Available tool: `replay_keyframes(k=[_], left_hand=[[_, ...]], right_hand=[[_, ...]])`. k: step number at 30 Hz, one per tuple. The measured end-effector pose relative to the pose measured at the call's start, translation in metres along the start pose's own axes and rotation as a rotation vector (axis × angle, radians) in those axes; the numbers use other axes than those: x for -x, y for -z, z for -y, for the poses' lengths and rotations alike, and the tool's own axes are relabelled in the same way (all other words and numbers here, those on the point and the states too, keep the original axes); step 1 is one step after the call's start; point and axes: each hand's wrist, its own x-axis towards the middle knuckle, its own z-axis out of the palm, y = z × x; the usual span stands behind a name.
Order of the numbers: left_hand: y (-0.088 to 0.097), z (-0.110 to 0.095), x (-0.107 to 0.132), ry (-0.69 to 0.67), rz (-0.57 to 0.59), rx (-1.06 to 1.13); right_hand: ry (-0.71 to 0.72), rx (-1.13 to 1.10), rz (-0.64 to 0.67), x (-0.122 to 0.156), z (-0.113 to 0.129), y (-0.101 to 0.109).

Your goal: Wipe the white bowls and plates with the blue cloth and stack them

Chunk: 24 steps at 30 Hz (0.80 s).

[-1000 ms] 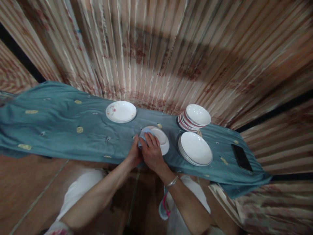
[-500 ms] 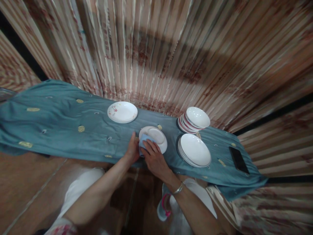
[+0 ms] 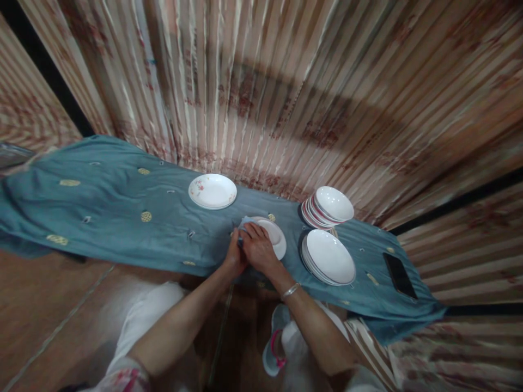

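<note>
A white plate (image 3: 279, 244) is tilted at the table's front edge, its left part covered by my hands. My left hand (image 3: 236, 256) is closed at the plate's near left rim; its fingertips are hidden. My right hand (image 3: 258, 247) presses a light blue cloth (image 3: 246, 220) onto the plate's face, fingers together over it. Most of the cloth lies under those fingers. Just beyond my hands, a white plate with a floral rim (image 3: 214, 191) lies flat, seemingly on top of another.
To the right stand a stack of white dishes (image 3: 330, 257) and, behind it, a stack of red-banded bowls (image 3: 334, 203). A black phone (image 3: 399, 275) lies near the right end of the teal tablecloth (image 3: 110, 218). A pleated curtain (image 3: 261, 109) hangs behind the table.
My right hand has slid the cloth up and left across the plate, towards my left hand. Less of the cloth shows now. The whole view has shifted slightly.
</note>
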Motion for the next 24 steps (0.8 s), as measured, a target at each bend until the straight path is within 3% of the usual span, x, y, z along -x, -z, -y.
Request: replay_keyframes(k=[4, 11, 18, 24], left_hand=[[-0.001, -0.005, -0.002, 0.022, -0.005, -0.010], [-0.002, -0.008, -0.006, 0.016, -0.084, -0.014], [-0.004, -0.008, -0.006, -0.004, -0.139, -0.013], [-0.008, -0.006, -0.008, -0.062, -0.159, -0.028]], right_hand=[[-0.029, 0.027, 0.119, -0.032, -0.006, 0.001], [-0.148, -0.039, 0.153, -0.060, -0.046, -0.013], [-0.340, -0.119, 0.133, -0.040, -0.092, -0.019], [-0.413, -0.151, 0.065, -0.005, -0.107, -0.022]])
